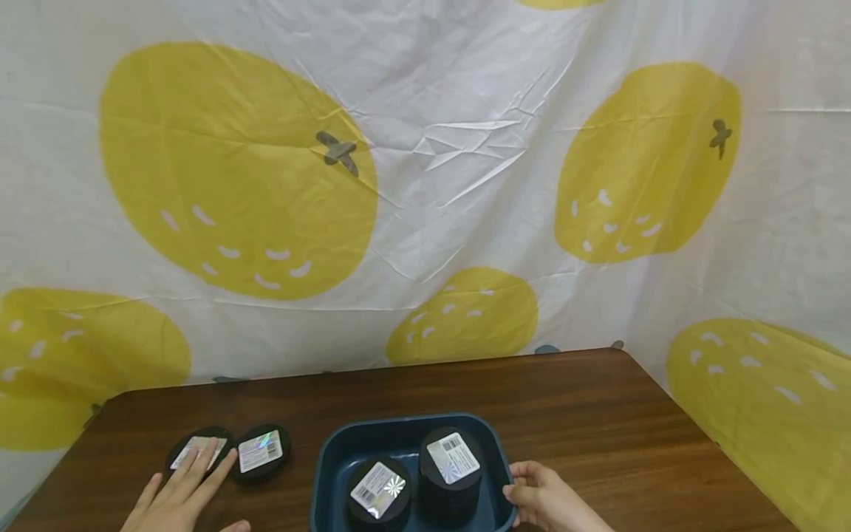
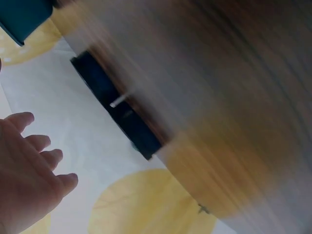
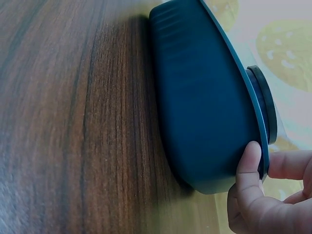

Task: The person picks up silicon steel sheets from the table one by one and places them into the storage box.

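My right hand (image 1: 548, 499) pinches the right rim of a dark blue tray (image 1: 362, 434); in the right wrist view the thumb lies on the tray's outer wall (image 3: 204, 97), with a finger over the rim. Two black round containers with white labels stand inside, a shorter one (image 1: 359, 473) and a taller one (image 1: 448, 484), possibly a stack. My left hand (image 1: 169, 502), fingers spread, is over a flat black round container (image 1: 211, 431), partly covering its label. The left wrist view shows that hand (image 2: 29, 170) apart from the flat containers (image 2: 117, 105). Another flat container (image 1: 261, 453) lies just right of it.
A brown wooden table (image 1: 565, 399) carries everything. Behind it and to the right hangs a white cloth (image 1: 465, 185) printed with yellow fruit. The table's back edge meets the cloth. Between the flat containers and the tray runs a strip of tabletop.
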`<action>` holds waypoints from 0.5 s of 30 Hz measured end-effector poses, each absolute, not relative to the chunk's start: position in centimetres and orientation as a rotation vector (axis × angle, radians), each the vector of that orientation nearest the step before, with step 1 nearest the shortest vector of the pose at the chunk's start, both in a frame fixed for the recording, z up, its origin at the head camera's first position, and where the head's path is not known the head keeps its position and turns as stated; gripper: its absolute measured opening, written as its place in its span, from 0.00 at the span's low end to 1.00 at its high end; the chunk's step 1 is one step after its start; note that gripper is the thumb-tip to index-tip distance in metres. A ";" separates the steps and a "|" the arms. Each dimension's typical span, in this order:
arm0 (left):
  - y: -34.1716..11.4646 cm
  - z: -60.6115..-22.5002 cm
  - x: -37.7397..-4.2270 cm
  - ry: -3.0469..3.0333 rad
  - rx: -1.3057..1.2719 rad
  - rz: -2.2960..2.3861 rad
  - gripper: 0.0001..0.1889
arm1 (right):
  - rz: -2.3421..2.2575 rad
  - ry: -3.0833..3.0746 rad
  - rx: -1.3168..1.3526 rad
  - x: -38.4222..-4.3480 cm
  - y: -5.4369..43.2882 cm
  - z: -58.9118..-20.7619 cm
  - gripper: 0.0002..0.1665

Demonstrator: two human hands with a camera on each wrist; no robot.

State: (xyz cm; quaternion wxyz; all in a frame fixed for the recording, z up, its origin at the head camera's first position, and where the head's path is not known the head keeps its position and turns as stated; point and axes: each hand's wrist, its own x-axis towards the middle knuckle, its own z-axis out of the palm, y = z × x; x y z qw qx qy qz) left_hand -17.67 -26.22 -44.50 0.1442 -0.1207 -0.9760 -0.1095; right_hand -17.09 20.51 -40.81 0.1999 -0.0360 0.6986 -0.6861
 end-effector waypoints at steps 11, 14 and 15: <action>-29.0 -45.5 -18.8 -2.893 -0.278 -0.349 0.49 | -1.919 1.960 -0.084 -17.0 20.4 -40.7 0.25; -29.6 -45.3 -19.1 -2.882 -0.279 -0.347 0.51 | -1.922 1.964 -0.080 -16.9 20.3 -40.8 0.25; -29.8 -45.2 -19.2 -2.885 -0.275 -0.362 0.52 | -1.923 1.967 -0.084 -16.9 20.3 -40.9 0.25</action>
